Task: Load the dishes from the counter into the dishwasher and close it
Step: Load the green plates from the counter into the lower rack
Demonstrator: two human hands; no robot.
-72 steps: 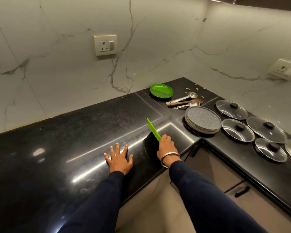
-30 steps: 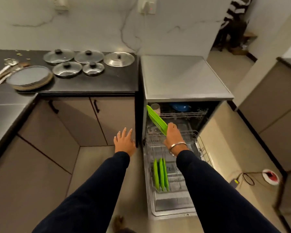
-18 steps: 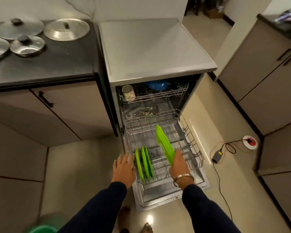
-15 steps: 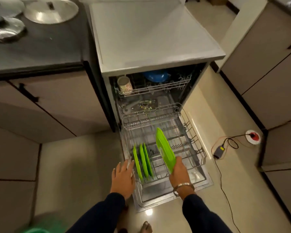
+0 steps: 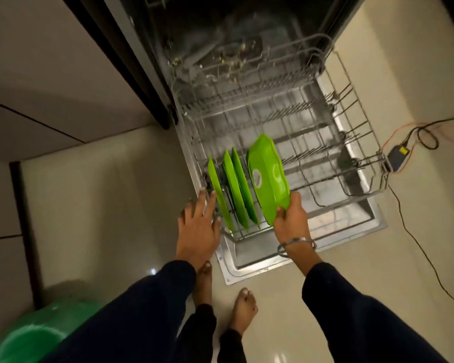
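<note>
The bright green plastic plate (image 5: 269,179) in the right hand (image 5: 291,221) has come down beside the three racked green plates (image 5: 232,189), while the left hand (image 5: 197,224) has reached the wire rack's (image 5: 325,142) edge.

The scene is dim and warm-toned, lit from overhead. A small glare spot sits on the glossy floor (image 5: 152,271) at about 7 o'clock, another fainter one near 6 o'clock. The dishwasher's interior (image 5: 220,30) at 12 o'clock falls into deep shadow and looks smeared. The green bin (image 5: 40,334) at 8 o'clock is blurred. Straight lines bow toward the edges from the wide lens.
</note>
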